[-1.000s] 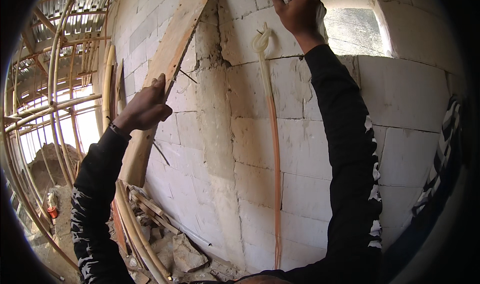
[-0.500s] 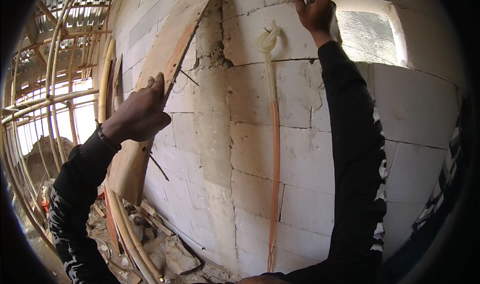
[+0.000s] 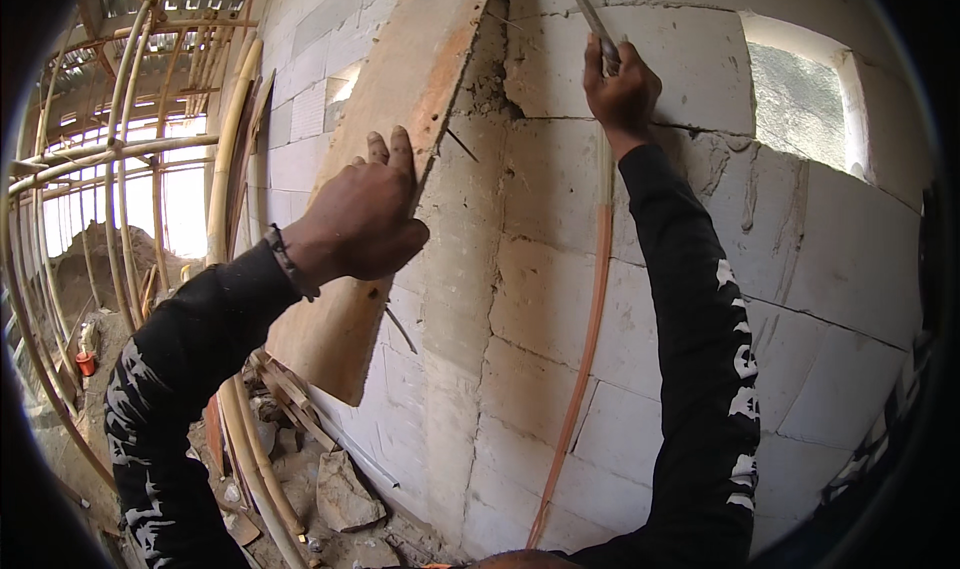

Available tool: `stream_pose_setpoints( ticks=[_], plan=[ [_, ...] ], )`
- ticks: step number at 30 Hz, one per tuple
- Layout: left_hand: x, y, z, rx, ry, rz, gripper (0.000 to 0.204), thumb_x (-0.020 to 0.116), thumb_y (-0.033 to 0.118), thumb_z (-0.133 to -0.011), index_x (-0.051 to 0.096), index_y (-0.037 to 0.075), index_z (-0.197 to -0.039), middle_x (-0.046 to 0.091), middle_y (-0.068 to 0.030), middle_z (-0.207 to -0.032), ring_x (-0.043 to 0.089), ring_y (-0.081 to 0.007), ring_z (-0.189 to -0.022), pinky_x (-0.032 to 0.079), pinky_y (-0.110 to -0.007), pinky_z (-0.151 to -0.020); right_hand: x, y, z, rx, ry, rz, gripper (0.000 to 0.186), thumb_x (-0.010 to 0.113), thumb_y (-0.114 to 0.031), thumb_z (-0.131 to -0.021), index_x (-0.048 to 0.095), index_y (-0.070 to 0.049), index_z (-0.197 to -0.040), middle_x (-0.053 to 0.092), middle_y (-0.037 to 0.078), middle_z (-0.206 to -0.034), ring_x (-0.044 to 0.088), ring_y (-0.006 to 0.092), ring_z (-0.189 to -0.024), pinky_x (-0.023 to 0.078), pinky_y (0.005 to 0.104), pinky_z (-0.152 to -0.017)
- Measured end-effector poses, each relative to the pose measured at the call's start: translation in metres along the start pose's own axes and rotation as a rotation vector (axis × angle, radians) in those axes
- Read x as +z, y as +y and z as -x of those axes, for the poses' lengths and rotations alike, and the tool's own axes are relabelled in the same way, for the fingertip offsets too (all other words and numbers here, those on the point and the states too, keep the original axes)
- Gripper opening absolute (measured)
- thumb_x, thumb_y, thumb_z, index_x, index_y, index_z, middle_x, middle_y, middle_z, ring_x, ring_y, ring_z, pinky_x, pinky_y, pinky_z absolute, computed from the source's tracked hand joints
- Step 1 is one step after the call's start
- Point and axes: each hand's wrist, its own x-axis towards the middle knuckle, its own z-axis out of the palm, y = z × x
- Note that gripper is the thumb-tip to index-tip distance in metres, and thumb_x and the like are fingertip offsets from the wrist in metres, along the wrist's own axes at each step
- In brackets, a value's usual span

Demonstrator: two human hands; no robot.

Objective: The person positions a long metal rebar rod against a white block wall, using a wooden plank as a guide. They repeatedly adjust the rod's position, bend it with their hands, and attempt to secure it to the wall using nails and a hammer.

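Observation:
My left hand (image 3: 365,214) grips a long, worn wooden board (image 3: 335,344) near its right edge, two fingers stretched over its face and the thumb past the edge. The board slants from top centre down to the lower left, with dark nails (image 3: 400,329) sticking out of its right side. Higher up on the right, my right hand (image 3: 622,89) is closed round a thin grey metal bar (image 3: 582,4), which runs out of the top of the view. Its far end is out of sight. Behind that hand, an orange and clear hose (image 3: 592,319) hangs down the wall.
A light block wall (image 3: 540,289) with cracked joints fills the middle and right, with a small window opening (image 3: 800,94). Bamboo poles (image 3: 118,219) stand at left. Stone pieces (image 3: 345,494) and wood scraps lie along the wall's foot; a red bucket (image 3: 86,363) stands farther off.
The view has shifted, so board and wall appear farther right. My right hand is lower against the wall, covering the hose's knotted top, and its bar is steeper. My left hand stays on the board.

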Motion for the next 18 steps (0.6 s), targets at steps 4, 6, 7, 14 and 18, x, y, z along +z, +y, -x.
stream_pose_setpoints(
  ticks=[4, 6, 7, 14, 18],
  plan=[
    [0.008, -0.005, -0.003, -0.003, -0.029, -0.022, 0.095, 0.058, 0.013, -0.071, 0.009, -0.024, -0.144, 0.027, -0.0541, -0.138, 0.056, -0.0562, -0.114, 0.048, -0.047, -0.102, 0.004, -0.007, -0.001, 0.018, -0.024, 0.051, 0.034, 0.071, -0.032, -0.089, 0.058, -0.009, -0.068, 0.061, 0.011, -0.056, 0.062, 0.0299, -0.048, 0.049, 0.0396, -0.046],
    [0.009, -0.014, 0.000, 0.022, 0.004, -0.019, 0.096, 0.059, 0.014, -0.072, 0.009, -0.024, -0.144, 0.034, -0.0530, -0.134, 0.059, -0.0547, -0.109, 0.049, -0.047, -0.100, 0.002, -0.026, -0.016, -0.001, -0.020, 0.075, 0.035, 0.070, -0.032, -0.089, 0.057, -0.009, -0.067, 0.062, 0.012, -0.055, 0.063, 0.0300, -0.047, 0.050, 0.0387, -0.047],
    [0.009, -0.020, 0.001, 0.035, 0.027, -0.012, 0.096, 0.059, 0.014, -0.072, 0.009, -0.023, -0.145, 0.038, -0.0525, -0.131, 0.060, -0.0540, -0.106, 0.049, -0.047, -0.099, 0.003, -0.038, -0.027, -0.027, -0.006, 0.084, 0.035, 0.069, -0.033, -0.089, 0.058, -0.009, -0.067, 0.062, 0.012, -0.055, 0.063, 0.0299, -0.048, 0.051, 0.0386, -0.047],
    [-0.039, -0.061, 0.022, 0.133, 0.044, 0.122, 0.089, 0.064, 0.015, -0.076, 0.021, -0.018, -0.147, 0.059, -0.0314, -0.085, 0.062, -0.0410, -0.077, 0.051, -0.046, -0.081, 0.000, -0.036, -0.044, -0.258, -0.130, 0.033, 0.029, 0.068, -0.031, -0.090, 0.061, -0.012, -0.070, 0.066, 0.010, -0.061, 0.067, 0.0278, -0.054, 0.052, 0.0371, -0.048],
    [-0.090, -0.082, 0.032, 0.014, -0.191, 0.271, 0.091, 0.061, 0.013, -0.073, 0.022, -0.014, -0.150, 0.060, -0.0209, -0.073, 0.063, -0.0306, -0.071, 0.053, -0.043, -0.078, -0.029, 0.048, -0.034, -0.008, -0.171, 0.168, 0.036, 0.067, -0.039, -0.092, 0.062, -0.010, -0.071, 0.063, 0.012, -0.059, 0.064, 0.0321, -0.053, 0.052, 0.0413, -0.051]
  ],
)
